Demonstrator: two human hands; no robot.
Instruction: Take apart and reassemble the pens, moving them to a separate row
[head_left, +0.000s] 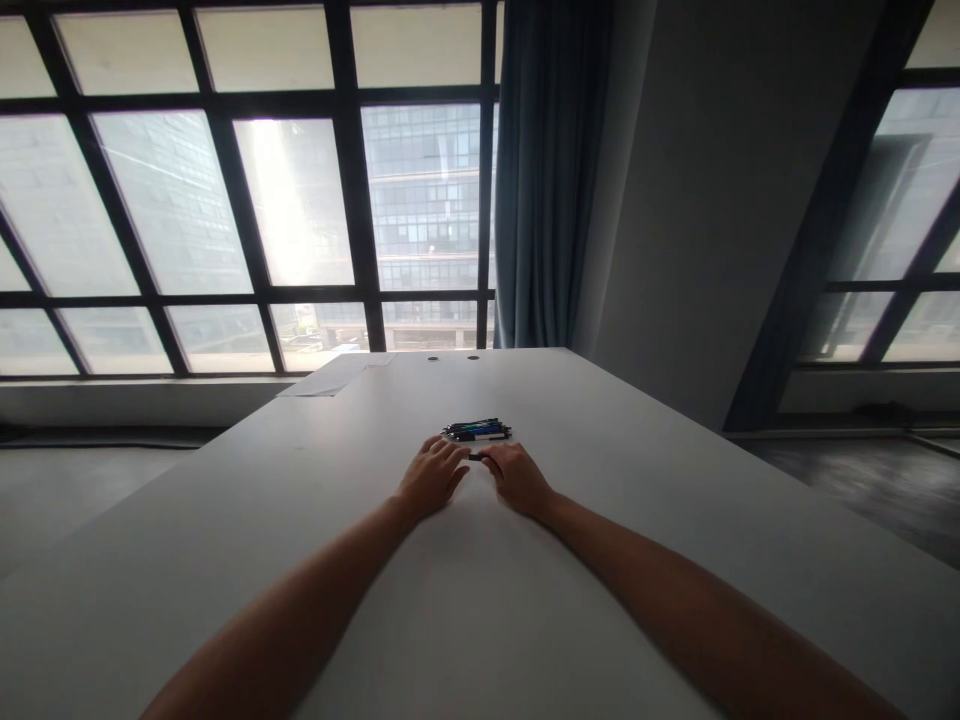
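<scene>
A pile of several pens (478, 430), black with some blue and green parts, lies on the white table (480, 590) just beyond my hands. Between my hands is a short dark length of what looks like a pen (475, 457). My right hand (517, 477) has its fingers closed on the right end of it, and the rest of that end is hidden under the fingers. My left hand (435, 474) rests palm down, thumb apart from the fingers. Its fingertips reach the pen's left end; whether they press on it I cannot tell.
Sheets of paper (330, 375) lie at the table's far left edge. Two dark round holes (453, 358) sit near the far edge. Behind the table stand large windows (292, 200), a blue curtain (551, 180) and a grey column (697, 200).
</scene>
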